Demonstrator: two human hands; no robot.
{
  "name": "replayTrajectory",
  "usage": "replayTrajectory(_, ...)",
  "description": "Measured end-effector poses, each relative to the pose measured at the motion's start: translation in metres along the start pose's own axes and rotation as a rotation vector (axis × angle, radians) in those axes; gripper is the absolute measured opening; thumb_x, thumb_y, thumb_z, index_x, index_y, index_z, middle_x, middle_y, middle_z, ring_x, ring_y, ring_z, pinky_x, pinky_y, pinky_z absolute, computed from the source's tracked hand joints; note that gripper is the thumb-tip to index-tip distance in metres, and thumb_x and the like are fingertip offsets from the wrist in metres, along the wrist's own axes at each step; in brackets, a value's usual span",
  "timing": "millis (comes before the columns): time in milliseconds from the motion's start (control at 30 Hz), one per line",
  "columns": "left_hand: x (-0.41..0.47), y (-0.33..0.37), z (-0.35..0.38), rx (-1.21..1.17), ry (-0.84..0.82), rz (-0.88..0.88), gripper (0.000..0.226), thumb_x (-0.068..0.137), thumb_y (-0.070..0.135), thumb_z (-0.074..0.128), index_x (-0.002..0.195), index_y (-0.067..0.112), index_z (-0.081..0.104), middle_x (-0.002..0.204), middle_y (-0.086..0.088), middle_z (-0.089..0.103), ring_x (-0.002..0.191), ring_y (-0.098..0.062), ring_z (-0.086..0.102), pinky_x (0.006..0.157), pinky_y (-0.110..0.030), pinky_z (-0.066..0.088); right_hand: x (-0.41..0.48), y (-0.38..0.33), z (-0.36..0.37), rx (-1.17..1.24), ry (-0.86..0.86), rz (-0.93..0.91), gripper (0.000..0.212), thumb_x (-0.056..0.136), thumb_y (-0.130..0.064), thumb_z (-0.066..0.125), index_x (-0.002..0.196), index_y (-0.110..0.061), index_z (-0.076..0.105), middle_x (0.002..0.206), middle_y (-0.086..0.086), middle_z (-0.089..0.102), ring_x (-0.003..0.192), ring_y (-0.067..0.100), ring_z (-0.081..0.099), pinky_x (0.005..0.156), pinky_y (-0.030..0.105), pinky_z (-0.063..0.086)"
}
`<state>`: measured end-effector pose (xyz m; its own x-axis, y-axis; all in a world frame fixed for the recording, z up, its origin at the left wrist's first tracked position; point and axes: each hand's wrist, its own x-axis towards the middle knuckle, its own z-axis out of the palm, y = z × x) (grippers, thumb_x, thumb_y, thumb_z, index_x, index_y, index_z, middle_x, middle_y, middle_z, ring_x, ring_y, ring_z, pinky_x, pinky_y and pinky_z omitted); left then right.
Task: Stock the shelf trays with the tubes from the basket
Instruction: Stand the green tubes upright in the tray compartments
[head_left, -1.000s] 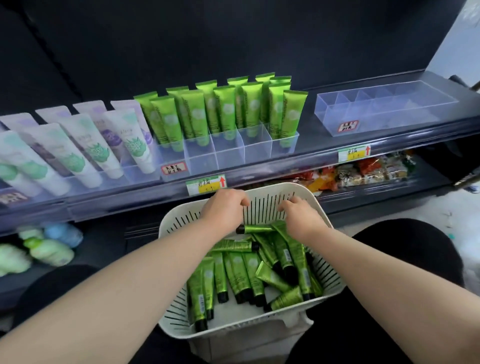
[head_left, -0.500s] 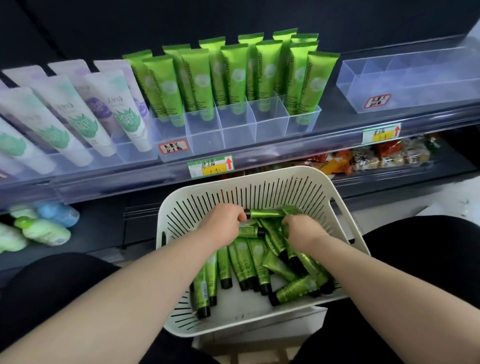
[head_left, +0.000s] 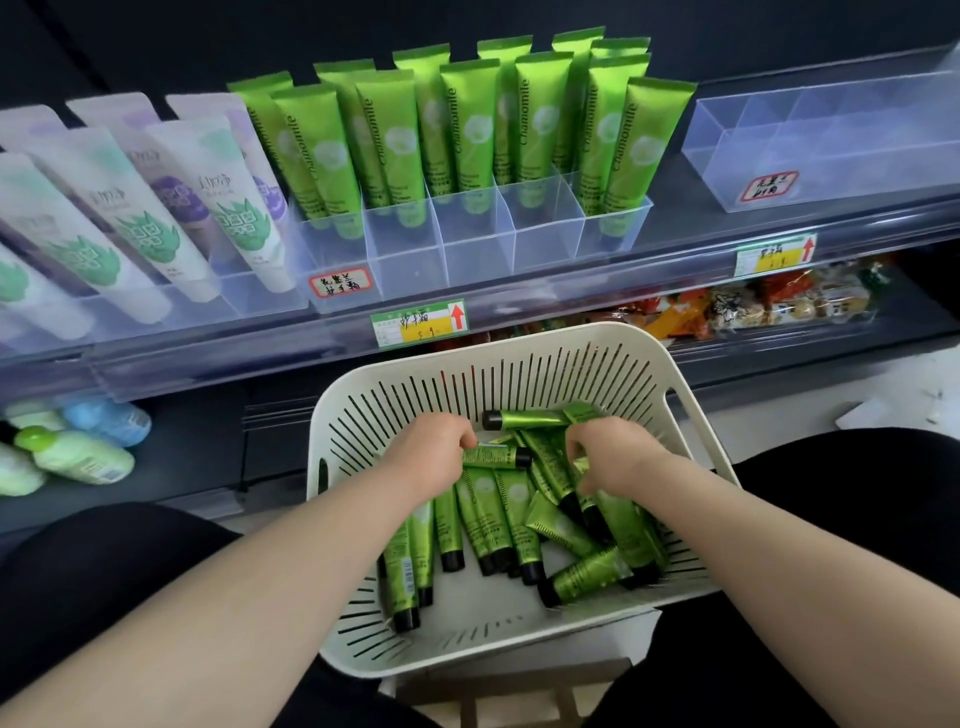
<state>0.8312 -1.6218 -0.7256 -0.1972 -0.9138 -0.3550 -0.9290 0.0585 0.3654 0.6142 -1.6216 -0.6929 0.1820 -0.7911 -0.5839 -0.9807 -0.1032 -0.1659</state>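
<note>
In the basket (head_left: 519, 340), small glossy green tubes (head_left: 498, 525) with round black caps lie criss-crossed in a heap on the slotted white plastic floor. The left hand (head_left: 431, 454) curls its fingers round one tube (head_left: 491, 457) lying crosswise at the heap's top. The right hand (head_left: 615, 460), knuckles up, closes its fingers and thumb on tubes at the heap's right side. The basket has rounded corners and thin slits up its walls. On the shelf above, a clear rigid tray (head_left: 467, 254), split into square cells, holds taller green tubes (head_left: 467, 124) upright, with their flat crimped ends up. A second clear tray (head_left: 727, 176) stands to its right. White tubes (head_left: 156, 218) lean to its left. Paper price labels (head_left: 420, 323) sit on the shelf's clear lip. Crinkly snack packets (head_left: 753, 306) and pale bottles (head_left: 78, 457) lie on the shelf below.
</note>
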Motion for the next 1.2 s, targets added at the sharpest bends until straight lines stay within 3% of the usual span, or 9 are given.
replayTrajectory(100,0.001,-0.008,0.006,0.059,-0.023,-0.033,0.037,0.090,-0.002,0.054,0.116,0.021,0.067,0.119,-0.001,0.065,0.109,-0.018,0.061,0.093,-0.036,0.052,-0.003,-0.002,-0.012,0.118,0.111,-0.047,0.036,0.077,-0.023,0.077,0.110,-0.020,0.063,0.109,0.000,0.062,0.096,0.018,0.057,0.084,0.030,0.048)
replayTrajectory(300,0.002,-0.012,0.010,0.187,-0.090,-0.076,0.037,0.085,-0.006,0.050,0.115,0.011,0.063,0.102,-0.007,0.063,0.096,-0.024,0.063,0.083,-0.038,0.054,-0.006,-0.008,-0.021,0.326,0.352,-0.282,0.028,0.086,-0.022,0.068,0.114,-0.023,0.069,0.109,-0.003,0.070,0.097,0.014,0.064,0.094,0.033,0.050)
replayTrajectory(433,0.011,-0.014,0.017,0.228,-0.104,-0.054,0.053,0.081,-0.012,0.048,0.125,0.015,0.058,0.111,-0.007,0.062,0.100,-0.023,0.061,0.084,-0.040,0.055,-0.004,-0.011,-0.017,0.416,0.472,-0.327,0.027,0.084,-0.022,0.071,0.111,-0.022,0.071,0.103,-0.005,0.071,0.094,0.012,0.065,0.092,0.032,0.051)
replayTrajectory(567,0.023,-0.009,0.026,0.346,-0.161,-0.044,0.063,0.084,-0.008,0.053,0.140,0.020,0.046,0.138,-0.005,0.051,0.126,-0.023,0.048,0.101,-0.040,0.046,0.005,-0.009,-0.013,0.472,0.479,-0.295,0.022,0.079,-0.028,0.075,0.102,-0.026,0.074,0.093,-0.010,0.073,0.087,0.008,0.066,0.086,0.032,0.053)
replayTrajectory(667,0.029,-0.005,0.033,0.380,-0.191,-0.054,0.060,0.085,-0.007,0.052,0.140,0.019,0.045,0.133,-0.006,0.053,0.123,-0.022,0.049,0.092,-0.033,0.046,0.009,-0.007,-0.007,0.409,0.453,-0.311,0.021,0.082,-0.028,0.072,0.102,-0.026,0.074,0.099,-0.007,0.073,0.092,0.014,0.067,0.087,0.036,0.052)
replayTrajectory(767,0.032,-0.006,0.038,0.392,-0.181,-0.110,0.062,0.085,-0.006,0.053,0.141,0.018,0.044,0.135,-0.007,0.051,0.125,-0.023,0.047,0.095,-0.033,0.046,0.014,-0.009,-0.003,0.422,0.439,-0.331,0.022,0.084,-0.022,0.070,0.105,-0.022,0.074,0.105,-0.001,0.072,0.098,0.019,0.066,0.091,0.036,0.049)
replayTrajectory(933,0.031,-0.012,0.039,0.421,-0.206,-0.149,0.043,0.084,-0.006,0.046,0.123,0.012,0.053,0.111,-0.013,0.050,0.105,-0.029,0.053,0.084,-0.035,0.046,0.022,-0.010,-0.002,0.448,0.402,-0.292,0.031,0.085,-0.014,0.067,0.116,-0.019,0.068,0.112,-0.001,0.070,0.104,0.016,0.063,0.098,0.028,0.045)
replayTrajectory(1100,0.023,-0.016,0.033,0.339,-0.176,-0.135,0.042,0.084,-0.005,0.049,0.123,0.010,0.050,0.103,-0.011,0.057,0.099,-0.029,0.058,0.071,-0.034,0.045,0.024,-0.011,-0.002,0.467,0.403,-0.255,0.025,0.086,-0.016,0.066,0.111,-0.020,0.069,0.103,-0.002,0.072,0.096,0.017,0.064,0.091,0.035,0.049)
replayTrajectory(1200,0.018,-0.016,0.024,0.227,-0.124,-0.122,0.031,0.084,0.001,0.055,0.112,0.013,0.056,0.094,-0.006,0.060,0.094,-0.027,0.062,0.069,-0.034,0.047,0.019,-0.012,-0.003,0.489,0.410,-0.267,0.026,0.086,-0.014,0.067,0.111,-0.020,0.069,0.102,-0.004,0.071,0.093,0.014,0.065,0.091,0.033,0.050)
